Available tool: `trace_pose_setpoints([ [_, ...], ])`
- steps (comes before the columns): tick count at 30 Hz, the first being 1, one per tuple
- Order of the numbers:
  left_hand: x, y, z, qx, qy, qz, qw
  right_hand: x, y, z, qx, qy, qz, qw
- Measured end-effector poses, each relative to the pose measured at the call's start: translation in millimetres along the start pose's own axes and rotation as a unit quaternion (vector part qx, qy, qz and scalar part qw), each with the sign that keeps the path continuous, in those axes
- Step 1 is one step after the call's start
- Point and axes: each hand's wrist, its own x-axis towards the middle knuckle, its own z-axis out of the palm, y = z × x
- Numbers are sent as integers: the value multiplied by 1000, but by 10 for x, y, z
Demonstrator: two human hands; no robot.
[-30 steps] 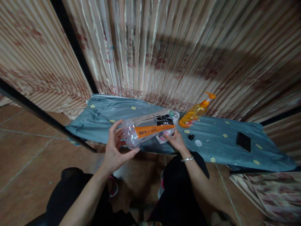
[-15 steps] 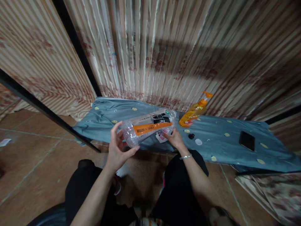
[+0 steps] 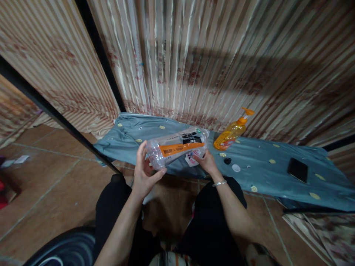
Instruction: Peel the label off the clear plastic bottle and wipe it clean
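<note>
A clear, see-through plastic bottle (image 3: 181, 145) with an orange and black label lies tilted in the air above the blue cloth. My left hand (image 3: 145, 171) wraps its fingers and thumb around the bottle's base, on the left. Close to the neck end, my right hand (image 3: 206, 161) pinches a small white-and-pink packet (image 3: 192, 157) just below the bottle. Whether the right fingers also touch the bottle, I cannot tell. A yellow pump bottle (image 3: 229, 135) with an orange top stands right of the neck.
The blue patterned cloth (image 3: 266, 173) covers a low, long surface before a striped curtain (image 3: 177, 55). On it lie a small black cap (image 3: 227, 161), a white disc (image 3: 236, 168) and a black phone (image 3: 297, 170). Dark poles (image 3: 101, 51) rise at left; a round black object (image 3: 69, 247) is lower left.
The view has shifted slightly left, so most things appear a little further right. Both hands keep their hold, and the bottle stays at nearly the same tilt.
</note>
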Motion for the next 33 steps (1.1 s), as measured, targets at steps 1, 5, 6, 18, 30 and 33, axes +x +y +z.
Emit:
trace_pose_setpoints([
  [1, -8, -3, 9, 0, 2, 0, 1000, -1, -1, -2, 0, 0, 2, 1000],
  [5, -40, -16, 57, -2, 3, 1, 1000, -3, -6, -9, 6, -1, -6, 1000],
  [6, -46, -19, 68, -1, 2, 5, 1000, -2, -4, -9, 7, 0, -9, 1000],
  [18, 12, -85, 96, 18, 28, 20, 999, 0, 45, 15, 17, 2, -10, 1000],
  [30, 104, -32, 80, 11, 47, 25, 999, -13, -7, 15, 1, -5, -4, 1000],
  [33, 90, -33, 94, 7, 55, 23, 998, -19, -34, 1, -8, -6, 8, 1000],
])
